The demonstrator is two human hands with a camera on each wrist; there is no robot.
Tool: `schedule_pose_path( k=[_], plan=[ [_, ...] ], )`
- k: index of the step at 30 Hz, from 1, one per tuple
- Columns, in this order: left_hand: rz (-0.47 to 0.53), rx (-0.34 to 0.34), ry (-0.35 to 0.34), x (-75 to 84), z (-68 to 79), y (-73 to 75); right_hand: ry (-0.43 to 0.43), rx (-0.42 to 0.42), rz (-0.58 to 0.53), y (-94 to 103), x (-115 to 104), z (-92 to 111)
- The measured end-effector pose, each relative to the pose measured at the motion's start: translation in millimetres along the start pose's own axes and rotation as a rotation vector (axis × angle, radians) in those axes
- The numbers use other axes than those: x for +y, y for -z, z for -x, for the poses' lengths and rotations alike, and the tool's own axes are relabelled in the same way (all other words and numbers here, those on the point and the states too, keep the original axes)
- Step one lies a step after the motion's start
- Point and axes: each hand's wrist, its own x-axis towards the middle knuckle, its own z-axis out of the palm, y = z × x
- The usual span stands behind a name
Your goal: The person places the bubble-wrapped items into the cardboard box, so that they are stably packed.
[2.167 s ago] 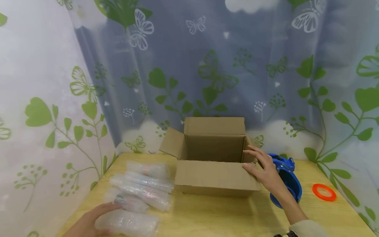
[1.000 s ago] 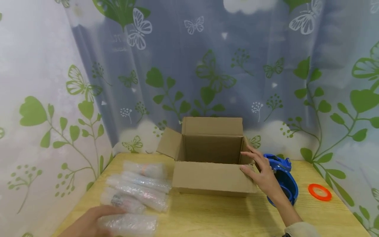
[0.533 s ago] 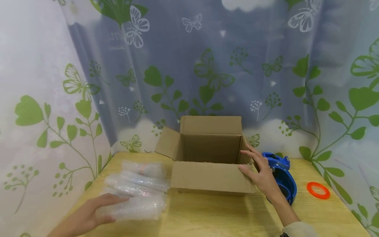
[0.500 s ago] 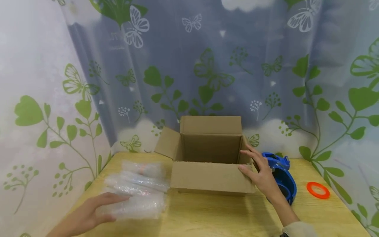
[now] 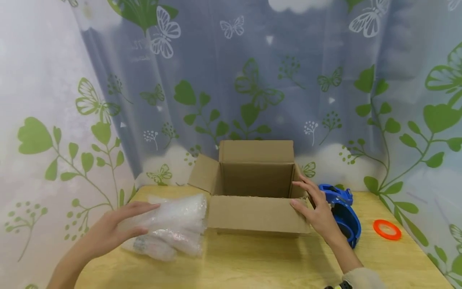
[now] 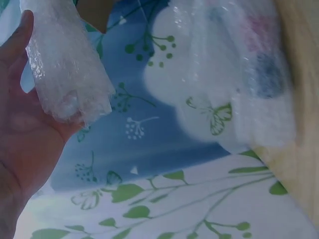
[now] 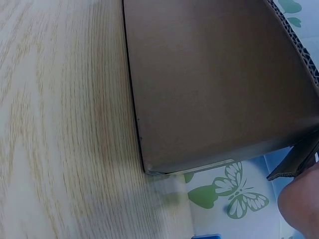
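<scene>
My left hand (image 5: 108, 230) holds a clear bubble-wrapped bundle (image 5: 180, 212) between thumb and fingers, raised over the other wrapped bundles (image 5: 155, 247) at the left of the table. In the left wrist view the held bundle (image 6: 70, 64) lies across the palm side, apart from two others (image 6: 264, 74). What is inside it is hidden by the wrap. An open cardboard box (image 5: 258, 214) stands in the middle, its flaps spread. My right hand (image 5: 319, 210) grips its right front corner, thumb on the front flap and fingers over the right side.
Right of the box, partly behind my right forearm, sits a blue tape dispenser (image 5: 337, 194). An orange ring (image 5: 387, 229) lies farther right on the wooden table (image 5: 260, 261). A patterned curtain (image 5: 216, 60) hangs close behind the box and along both sides.
My left hand has picked up the nearest bundle and carried it up and forward over the rest. My right hand has kept its grip on the box corner.
</scene>
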Motion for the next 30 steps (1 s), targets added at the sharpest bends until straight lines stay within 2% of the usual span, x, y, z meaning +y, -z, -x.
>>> schedule_pose_path(
  k=[5, 10, 14, 21, 26, 30],
  plan=[
    [-0.027, 0.003, 0.044, 8.3, -25.0, 4.5, -0.022, -0.018, -0.022, 0.8, -2, -4],
    [0.023, -0.032, 0.087, 6.6, -56.2, -4.4, -0.069, -0.022, -0.027, 4.6, 2, -6],
    [0.056, -0.037, 0.08, 7.5, -80.0, -10.9, -0.081, -0.011, -0.023, 0.8, 4, -7],
    [0.058, -0.068, 0.08, 19.9, -117.9, -19.8, -0.078, 0.023, -0.034, -5.4, -2, -7],
    [0.076, -0.083, 0.056, 28.5, -143.6, -27.9, -0.086, 0.026, -0.046, -6.8, -2, -7],
    [0.115, -0.081, 0.091, 34.0, -162.9, -38.6, -0.109, 0.029, -0.054, -6.6, -2, -7]
  ],
)
